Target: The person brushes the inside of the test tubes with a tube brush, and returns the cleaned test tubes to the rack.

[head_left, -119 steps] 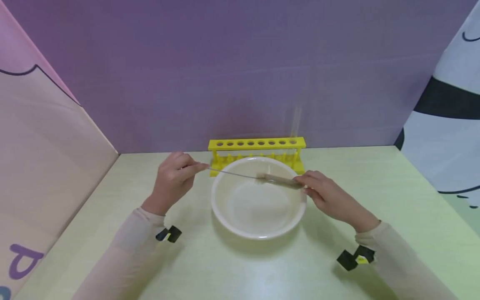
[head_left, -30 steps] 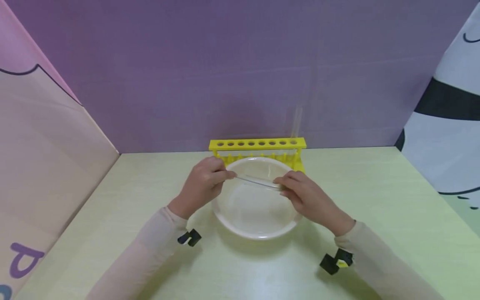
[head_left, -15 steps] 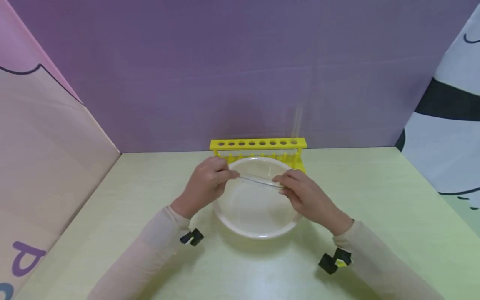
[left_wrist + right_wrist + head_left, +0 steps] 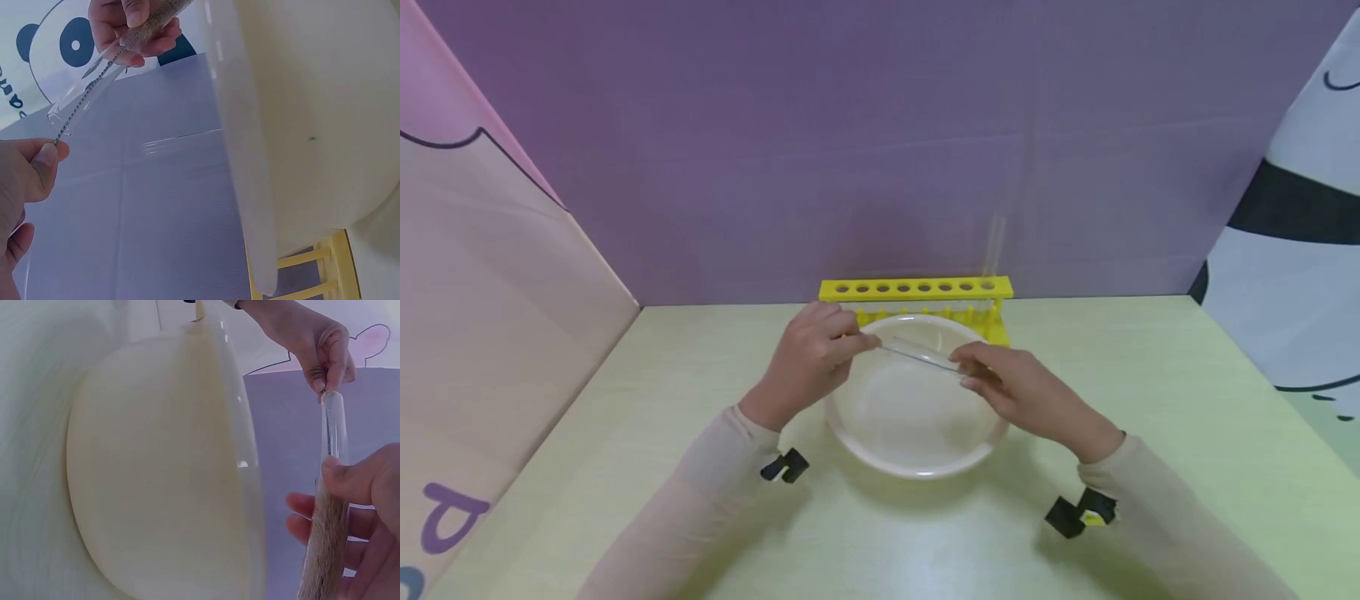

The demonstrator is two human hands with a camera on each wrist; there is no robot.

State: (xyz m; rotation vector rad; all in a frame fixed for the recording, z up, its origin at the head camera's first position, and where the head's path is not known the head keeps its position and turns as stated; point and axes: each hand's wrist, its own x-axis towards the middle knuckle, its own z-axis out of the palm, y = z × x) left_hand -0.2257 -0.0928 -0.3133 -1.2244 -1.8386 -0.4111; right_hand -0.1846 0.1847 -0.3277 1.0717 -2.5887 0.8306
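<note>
Pinching the thin wire of a brush tight in the left hand, between thumb and finger. Holding a clear glass tube in the right hand, with thumb and bent fingers wrapped around the sides. Pointing the mouth of the tube at the left hand, with the wire going in and the fuzzy part of the brush inside. Held up, tilted, over the white bowl, about midway from left edge to right edge of the table, closer to the back edge.

Could slip down into the bowl and crack, if held too loosely or with wet fingers. Can't tell if wet. Could break the far end of the tube if shoved in too hard. Could bend the wire if pushed crooked. Could pop out all at once if yanked fast. Could bump the yellow rack by the back edge if stretched too far, then tip the second glass tube, stuck in the hole nearest the right edge.
</note>
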